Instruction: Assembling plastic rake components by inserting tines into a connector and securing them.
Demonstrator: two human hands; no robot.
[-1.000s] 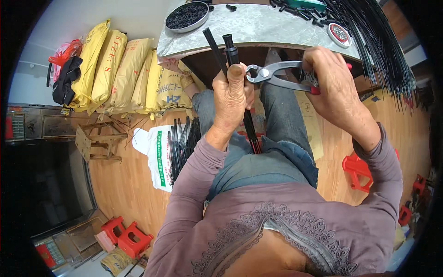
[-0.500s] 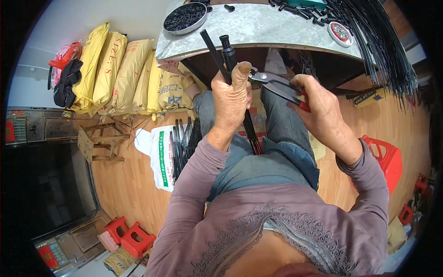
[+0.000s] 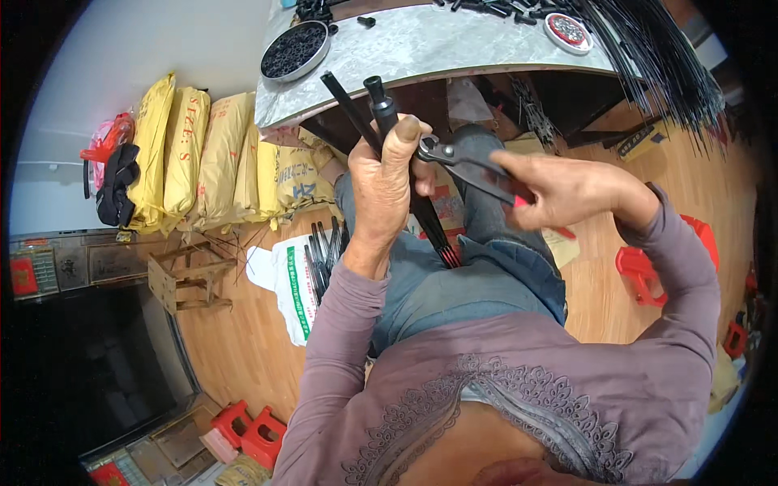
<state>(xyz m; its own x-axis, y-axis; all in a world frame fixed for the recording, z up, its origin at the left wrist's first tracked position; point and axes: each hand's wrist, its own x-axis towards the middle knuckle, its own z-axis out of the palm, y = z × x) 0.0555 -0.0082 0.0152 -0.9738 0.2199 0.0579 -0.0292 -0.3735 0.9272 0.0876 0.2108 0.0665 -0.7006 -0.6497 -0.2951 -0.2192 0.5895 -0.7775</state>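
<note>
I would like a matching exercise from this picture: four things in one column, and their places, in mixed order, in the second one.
1. pincers
2. black tube with flared end
3. round dish
4. yellow sacks

A. on the grey table
B. in a row by the wall
C. in the right hand
D. in the left hand

Pairs: 1-C; 2-D; 3-A; 4-B

Likely small workshop: yellow sacks [image 3: 186, 154], dish [image 3: 305, 71] of black parts [image 3: 293, 50], bundled black rods [image 3: 668, 77].

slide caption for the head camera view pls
Left hand grips black rods while the right hand holds metal pincers before a marble-patterned table.
</note>
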